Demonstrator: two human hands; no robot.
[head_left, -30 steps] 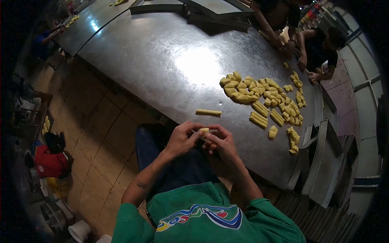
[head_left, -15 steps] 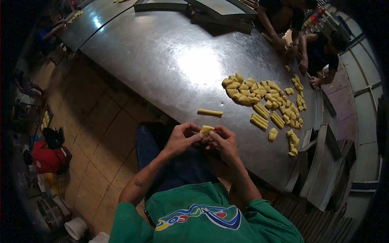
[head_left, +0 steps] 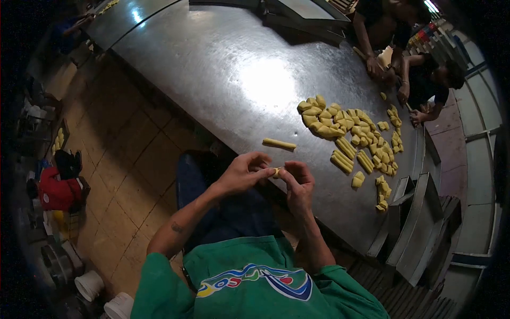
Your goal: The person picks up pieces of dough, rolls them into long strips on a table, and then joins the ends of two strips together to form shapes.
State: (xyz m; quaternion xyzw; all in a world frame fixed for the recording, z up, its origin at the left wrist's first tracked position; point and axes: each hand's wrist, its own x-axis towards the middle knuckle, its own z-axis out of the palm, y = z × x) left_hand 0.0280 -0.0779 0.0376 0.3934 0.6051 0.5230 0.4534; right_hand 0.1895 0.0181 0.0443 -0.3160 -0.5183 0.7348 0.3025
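Between the fingertips of my left hand [head_left: 245, 172] and my right hand [head_left: 298, 183] is a small piece of yellow dough [head_left: 276, 171], mostly covered by my thumbs and fingers. Both hands pinch it at the near edge of the metal table [head_left: 212, 80]. Just beyond them lies a single dough stick [head_left: 279, 143]. To the right, several rolled dough sticks [head_left: 342, 161] lie side by side, next to a spread heap of cut dough pieces [head_left: 324, 119]. One lone dough lump [head_left: 358, 179] sits nearer to me.
Long metal trays [head_left: 417, 228] stand stacked at the table's right edge, and more trays [head_left: 305, 21] rest at the far side. Co-workers' hands [head_left: 411, 106] work at the far right. White buckets [head_left: 89, 285] and a red bag [head_left: 56, 189] are on the floor at left.
The dough between my fingers was a wider, visible flap and is now smaller and mostly covered by my thumbs. The whole view has shifted slightly.
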